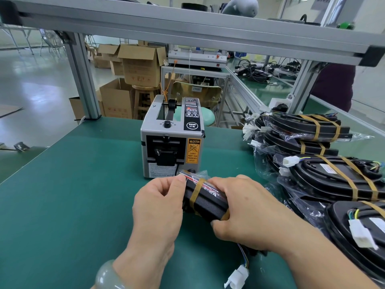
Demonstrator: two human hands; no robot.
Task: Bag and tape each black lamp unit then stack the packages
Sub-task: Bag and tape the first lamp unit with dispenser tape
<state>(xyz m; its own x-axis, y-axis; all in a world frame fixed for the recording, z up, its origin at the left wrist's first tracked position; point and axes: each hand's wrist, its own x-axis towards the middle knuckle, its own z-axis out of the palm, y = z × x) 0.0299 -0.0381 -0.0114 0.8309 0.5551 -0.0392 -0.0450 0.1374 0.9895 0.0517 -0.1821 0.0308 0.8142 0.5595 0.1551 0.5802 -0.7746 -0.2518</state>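
Head view: the left hand (158,207) pinches the clear-bag edge of a black, textured lamp unit (205,200), fingers curled together. The right hand (243,207) grips its other end, fingers wrapped over it, thumb beneath. Between both sets of fingers a brown tape band (195,193) circles the unit. Just beyond the fingertips stands a grey box-shaped tape dispenser (173,140); taped black packages (333,178) are stacked right of the right fingers.
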